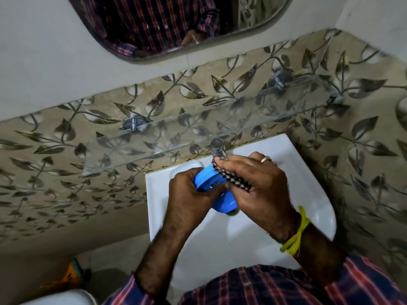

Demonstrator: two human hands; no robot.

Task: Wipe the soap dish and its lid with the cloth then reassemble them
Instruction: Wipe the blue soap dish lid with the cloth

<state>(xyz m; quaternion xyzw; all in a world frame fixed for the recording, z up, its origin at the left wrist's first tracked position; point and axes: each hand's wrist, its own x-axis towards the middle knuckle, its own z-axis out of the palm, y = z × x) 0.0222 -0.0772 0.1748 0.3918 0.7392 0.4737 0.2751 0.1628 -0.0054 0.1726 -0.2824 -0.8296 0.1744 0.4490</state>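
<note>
Soap dish (217,194), blue and slotted, is held over a white sink (308,194) between both hands. The left hand (189,194) curls around its left edge, thumb across the slotted face. The right hand (257,183), wearing a ring, presses a black-and-white checked cloth (233,180) against the dish's upper right side, fingers fairly straight over the cloth. A tap (218,146) stands just behind the fingertips. A glass shelf (198,137) runs along the leaf-patterned wall above the sink.
</note>
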